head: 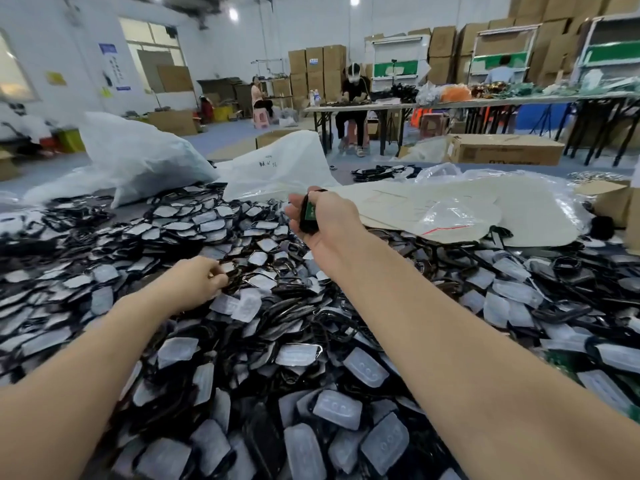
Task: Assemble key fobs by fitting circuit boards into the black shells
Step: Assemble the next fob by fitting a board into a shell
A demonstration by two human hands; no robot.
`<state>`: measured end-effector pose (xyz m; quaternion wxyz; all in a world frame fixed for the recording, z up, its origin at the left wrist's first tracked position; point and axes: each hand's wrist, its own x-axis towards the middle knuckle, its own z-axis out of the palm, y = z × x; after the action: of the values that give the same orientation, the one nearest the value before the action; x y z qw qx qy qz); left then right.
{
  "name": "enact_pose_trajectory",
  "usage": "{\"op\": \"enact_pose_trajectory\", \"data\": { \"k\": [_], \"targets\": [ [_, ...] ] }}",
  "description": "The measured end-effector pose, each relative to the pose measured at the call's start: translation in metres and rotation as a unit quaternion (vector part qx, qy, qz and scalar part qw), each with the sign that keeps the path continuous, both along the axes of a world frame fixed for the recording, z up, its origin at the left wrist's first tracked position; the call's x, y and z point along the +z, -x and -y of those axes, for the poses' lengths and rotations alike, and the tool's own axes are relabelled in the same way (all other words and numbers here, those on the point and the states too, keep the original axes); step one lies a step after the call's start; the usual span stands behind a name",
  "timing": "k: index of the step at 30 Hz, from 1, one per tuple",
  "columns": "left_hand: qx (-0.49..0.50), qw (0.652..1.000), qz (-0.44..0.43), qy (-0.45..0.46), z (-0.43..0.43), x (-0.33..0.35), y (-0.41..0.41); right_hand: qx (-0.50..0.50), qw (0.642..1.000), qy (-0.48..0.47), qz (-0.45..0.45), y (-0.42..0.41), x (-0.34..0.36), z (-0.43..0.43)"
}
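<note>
Gripping a black shell [306, 221] with a green circuit board [310, 212] at twelve o'clock — raised, probably to check fit — the right hand [327, 230] hovers while the left hand [199, 280] curls into the pile [277, 344] at nine o'clock, grip unclear.

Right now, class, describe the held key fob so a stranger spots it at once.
Find the wide heap of black shells. Above its far side, the right hand grips one key fob. Only it is lifted, a green circuit board showing.
</note>
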<state>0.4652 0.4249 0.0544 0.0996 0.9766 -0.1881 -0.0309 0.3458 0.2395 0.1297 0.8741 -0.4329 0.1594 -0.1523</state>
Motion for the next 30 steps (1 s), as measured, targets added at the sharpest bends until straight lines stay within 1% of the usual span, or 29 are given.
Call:
{"op": "enact_pose_trajectory", "data": {
  "k": [4, 8, 14, 17, 23, 26, 30],
  "targets": [
    [0.037, 0.998, 0.03, 0.047, -0.005, -0.008, -0.004, -0.003, 1.0, 0.016, -0.008, -0.003, 0.0, -0.011],
    [0.009, 0.996, 0.024, 0.087, 0.01, -0.007, -0.001, -0.017, 0.998, 0.048, -0.02, -0.005, -0.002, -0.011],
    [0.008, 0.999, -0.039, 0.027, 0.044, -0.006, -0.002, -0.029, 0.996, 0.069, -0.038, -0.006, -0.005, -0.005],
    [0.016, 0.998, -0.063, 0.018, 0.053, -0.009, -0.002, -0.033, 0.996, 0.076, -0.04, -0.004, -0.006, -0.001],
    [0.02, 0.997, -0.065, 0.032, 0.053, -0.013, -0.007, -0.031, 0.995, 0.086, -0.042, -0.002, -0.011, 0.009],
    [0.016, 0.996, -0.051, 0.076, 0.044, -0.016, -0.009, -0.03, 0.994, 0.089, -0.051, -0.002, -0.016, 0.009],
    [0.033, 0.99, 0.021, 0.135, 0.027, -0.018, -0.014, -0.026, 0.993, 0.096, -0.057, -0.003, -0.019, 0.006]
  ]
}}
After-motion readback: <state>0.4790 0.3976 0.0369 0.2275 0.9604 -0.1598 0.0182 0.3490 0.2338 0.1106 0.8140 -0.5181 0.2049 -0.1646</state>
